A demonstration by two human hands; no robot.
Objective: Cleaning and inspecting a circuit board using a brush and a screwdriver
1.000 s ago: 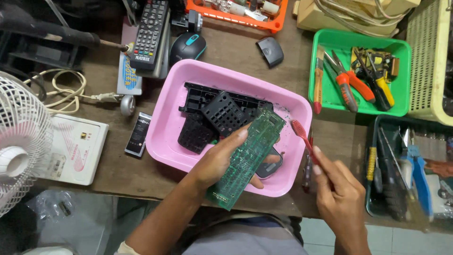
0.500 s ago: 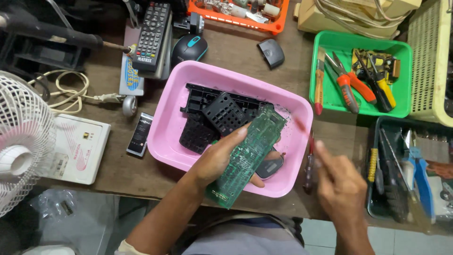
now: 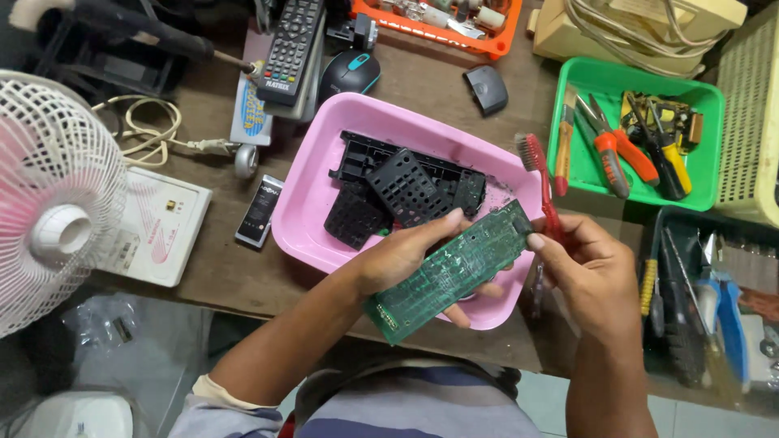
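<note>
Head view: the left hand (image 3: 406, 259) held a long green circuit board (image 3: 450, 272) tilted over the near rim of the pink tray (image 3: 304, 211), fingers wrapped beneath it and thumb pressed on its upper edge. The right hand (image 3: 592, 276) pinched a red toothbrush (image 3: 542, 182), bristle head raised beside the board's far end. The board was judged light, stiff and fragile, best gripped by its long edges. Black remote-shell parts (image 3: 389, 191) lay in the tray. The board's underside and the brush's lower handle were hidden; the worktop (image 3: 219, 268) ran out of frame.
</note>
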